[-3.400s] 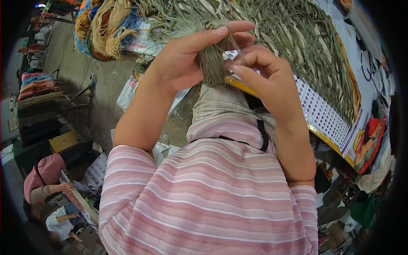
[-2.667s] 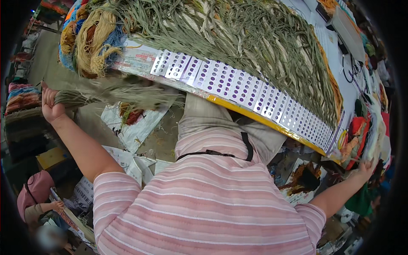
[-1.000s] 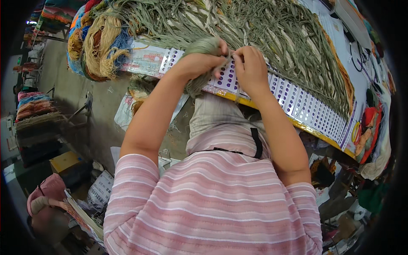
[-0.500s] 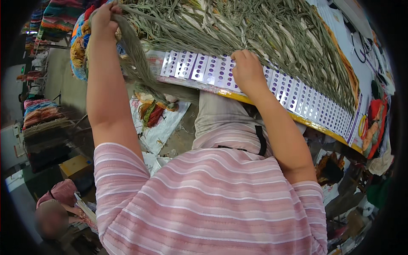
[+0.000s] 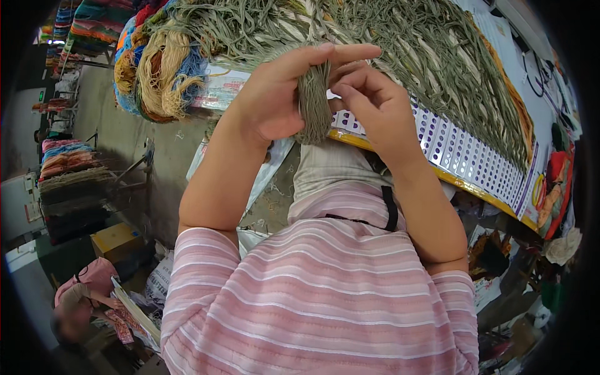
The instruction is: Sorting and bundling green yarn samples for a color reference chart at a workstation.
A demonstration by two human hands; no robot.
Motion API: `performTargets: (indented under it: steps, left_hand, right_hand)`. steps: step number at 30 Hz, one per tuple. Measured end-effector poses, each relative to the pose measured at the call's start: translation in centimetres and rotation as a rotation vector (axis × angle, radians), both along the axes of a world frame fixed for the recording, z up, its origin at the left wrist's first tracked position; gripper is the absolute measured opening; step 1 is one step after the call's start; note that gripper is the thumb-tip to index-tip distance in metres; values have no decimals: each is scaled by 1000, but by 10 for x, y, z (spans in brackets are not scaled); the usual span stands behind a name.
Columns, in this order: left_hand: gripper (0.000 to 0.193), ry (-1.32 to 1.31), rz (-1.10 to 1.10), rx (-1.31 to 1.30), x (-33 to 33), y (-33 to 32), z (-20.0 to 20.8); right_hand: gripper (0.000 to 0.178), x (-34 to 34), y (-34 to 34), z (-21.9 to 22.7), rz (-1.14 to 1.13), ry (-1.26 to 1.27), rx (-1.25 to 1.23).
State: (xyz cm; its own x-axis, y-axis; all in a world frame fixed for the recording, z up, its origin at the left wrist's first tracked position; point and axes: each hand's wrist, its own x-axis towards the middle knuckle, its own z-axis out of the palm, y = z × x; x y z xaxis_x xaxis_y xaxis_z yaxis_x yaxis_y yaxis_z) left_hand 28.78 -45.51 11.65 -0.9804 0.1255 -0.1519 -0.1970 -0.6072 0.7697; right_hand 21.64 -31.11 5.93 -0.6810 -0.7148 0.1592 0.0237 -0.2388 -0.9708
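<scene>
The gray-green yarn bundle [image 5: 314, 103] hangs down from the left hand [image 5: 269, 97], in front of the person and by the near edge of the tabletop [image 5: 459, 181]. The left thumb and fingers hold it near its top, with one finger sticking out straight past it. The right hand [image 5: 382, 106] is just beside the bundle. Its fingers are curled in, with the thumb close to them; I cannot tell if they pinch a thin strand.

The bundle should be light and very soft, and it should bend any way it is moved. It does not look easy to break, but loose strands could slip out or get tangled. The best place to hold it is up high, where the strands come together, so the ends can hang free.

Behind the hands, lots of green yarn [image 5: 406, 47] lies across the tabletop, next to white cards with purple dots [image 5: 465, 150].
</scene>
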Motion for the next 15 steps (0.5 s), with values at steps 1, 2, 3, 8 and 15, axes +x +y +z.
performTargets:
  steps: [1, 2, 3, 8, 15]
  left_hand:
    - [56, -23, 36, 40, 1, 2, 1]
    - [56, -25, 42, 41, 2, 2, 0]
    - [56, -28, 22, 12, 4, 2, -1]
    - [55, 0, -13, 6, 5, 10, -4]
    - [49, -54, 74, -64, 17, -5, -5]
  right_hand:
    - [12, 2, 3, 4, 3, 0, 1]
    - [10, 7, 6, 17, 8, -123, -38]
    - [9, 10, 7, 24, 12, -245, -77]
    - [9, 14, 7, 11, -8, 13, 55]
    - [8, 10, 20, 20, 105, -427, -148]
